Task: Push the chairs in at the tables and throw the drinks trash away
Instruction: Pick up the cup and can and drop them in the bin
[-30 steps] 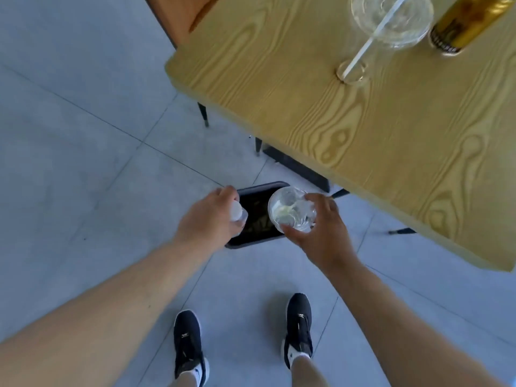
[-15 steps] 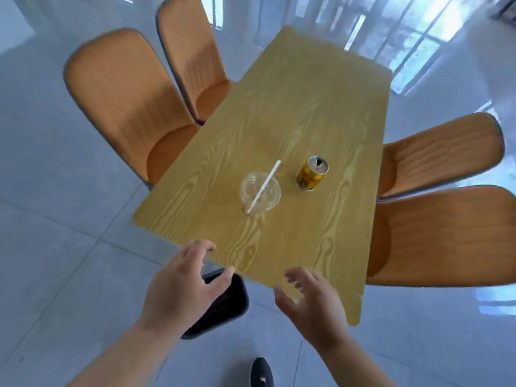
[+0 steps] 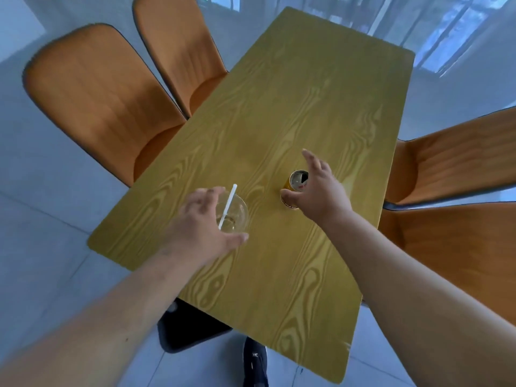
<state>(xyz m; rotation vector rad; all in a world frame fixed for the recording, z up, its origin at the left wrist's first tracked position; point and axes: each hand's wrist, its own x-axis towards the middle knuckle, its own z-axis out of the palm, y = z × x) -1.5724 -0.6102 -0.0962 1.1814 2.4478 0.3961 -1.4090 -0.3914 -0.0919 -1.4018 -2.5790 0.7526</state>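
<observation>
Nearest, below the bench's (image 3: 279,275) near edge, a dark bin (image 3: 184,328) sits on the pale floor (image 3: 42,247), partly hidden under the bench, and a black shoe (image 3: 255,361) shows just right of it. Two bare forearms reach out over the wood-grain bench. The left hand (image 3: 201,227) is at the clear cup (image 3: 237,212), which stands upright on the bench toward its near left corner with a white straw (image 3: 227,206) leaning out of it; the hand's grip is wide, fingers spread along the cup's left side and thumb stretched below it, and whether skin touches the plastic cannot be told. Right of the cup, near but apart, a yellow can (image 3: 293,188) stands upright with its opened top showing. The right hand (image 3: 318,191) is at the can's right side, its grip also wide: thumb low by the can's base, fingers fanned above and past the top, not closed on it. Beyond the cup and can the bench is bare wood running away toward bright windows (image 3: 446,32). Four orange chairs stand at the bench: two on its left (image 3: 97,93) (image 3: 181,43) with seats tucked partly under the edge, and two on its right (image 3: 460,152) (image 3: 452,252), also close against it.
</observation>
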